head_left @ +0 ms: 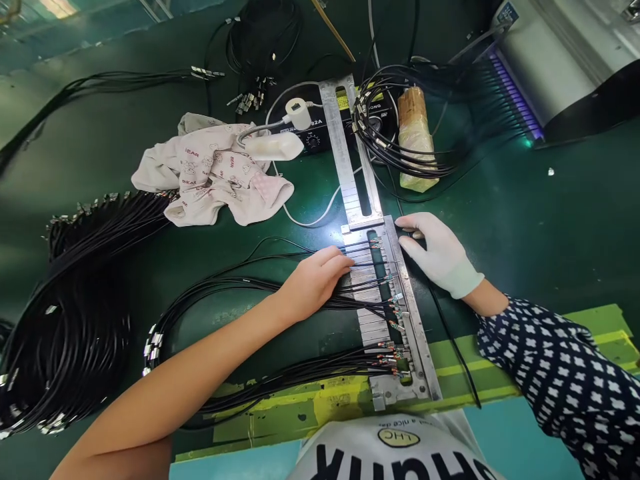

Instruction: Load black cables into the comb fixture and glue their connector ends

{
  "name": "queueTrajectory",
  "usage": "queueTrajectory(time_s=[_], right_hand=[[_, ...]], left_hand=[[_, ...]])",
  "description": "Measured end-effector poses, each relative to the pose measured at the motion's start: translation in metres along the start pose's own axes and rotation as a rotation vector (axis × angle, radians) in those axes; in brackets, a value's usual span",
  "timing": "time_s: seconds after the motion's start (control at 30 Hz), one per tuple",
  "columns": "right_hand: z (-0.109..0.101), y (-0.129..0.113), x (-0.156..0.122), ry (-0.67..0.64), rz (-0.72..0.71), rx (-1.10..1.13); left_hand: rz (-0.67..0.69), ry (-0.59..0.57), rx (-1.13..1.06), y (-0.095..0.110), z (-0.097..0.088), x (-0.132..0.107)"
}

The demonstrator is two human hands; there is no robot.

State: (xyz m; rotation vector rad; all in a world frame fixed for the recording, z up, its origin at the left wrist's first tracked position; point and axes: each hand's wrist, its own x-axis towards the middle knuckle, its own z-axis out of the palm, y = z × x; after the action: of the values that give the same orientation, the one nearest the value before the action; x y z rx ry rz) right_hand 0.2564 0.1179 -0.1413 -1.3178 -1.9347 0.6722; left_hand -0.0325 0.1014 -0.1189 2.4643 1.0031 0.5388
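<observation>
The person is pressing the left hand [315, 280] flat, palm down and fingers spread, onto a fan of thin black wires [240, 283] just where they cross onto the slotted metal jig [417, 347]. The hand is pinning them rather than closing round any one of them. The right hand [440, 257], in a white glove, is lying open with its fingertips on the jig's far rail and is gripping nothing.

To my eye the person is seating the wire ends in the jig. A lower bunch [300, 373] is already sitting in its slots near the person's body, and the upper group is only loosely spread. Setting each tip into its own groove would call for fine fingertip work, one wire at a time, while the others are held down.

The jig is dull, brushed steel, long and flat, with ribbed cross-slots and a dark channel down the middle. The wires are slick, round and springy, with small metal tips. A second steel bar [345, 147] is lying beyond it. A heavy coil of the same black cable [75, 320] is heaped to the left on the dark green worktop [550, 220]. A soft, crumpled printed cloth [215, 177] is lying farther back.
</observation>
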Motion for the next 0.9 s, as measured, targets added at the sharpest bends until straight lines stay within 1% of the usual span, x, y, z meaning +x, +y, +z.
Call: queueTrajectory(time_s=[0.13,0.3,0.43,0.57,0.7,0.8,0.9], right_hand=[[0.000,0.000,0.000,-0.003,-0.001,0.008],[0.000,0.001,0.000,-0.008,0.003,0.015],[0.001,0.003,0.001,-0.011,-0.003,0.009],[0.002,0.003,0.001,-0.015,0.001,0.004],[0.001,0.002,0.001,-0.023,0.011,-0.001],[0.000,0.002,0.001,-0.026,0.012,-0.006],[0.000,0.002,0.001,-0.027,0.010,-0.010]], left_hand=[[0.008,0.037,0.208,-0.010,-0.004,-0.001],[0.151,0.083,0.440,-0.019,-0.004,-0.005],[0.209,0.127,0.525,-0.017,-0.003,-0.006],[0.272,0.140,0.623,-0.012,-0.003,-0.004],[0.301,0.130,0.625,-0.013,-0.002,-0.001],[0.263,0.107,0.551,-0.015,-0.001,0.001],[0.214,0.064,0.485,-0.015,-0.001,-0.002]])
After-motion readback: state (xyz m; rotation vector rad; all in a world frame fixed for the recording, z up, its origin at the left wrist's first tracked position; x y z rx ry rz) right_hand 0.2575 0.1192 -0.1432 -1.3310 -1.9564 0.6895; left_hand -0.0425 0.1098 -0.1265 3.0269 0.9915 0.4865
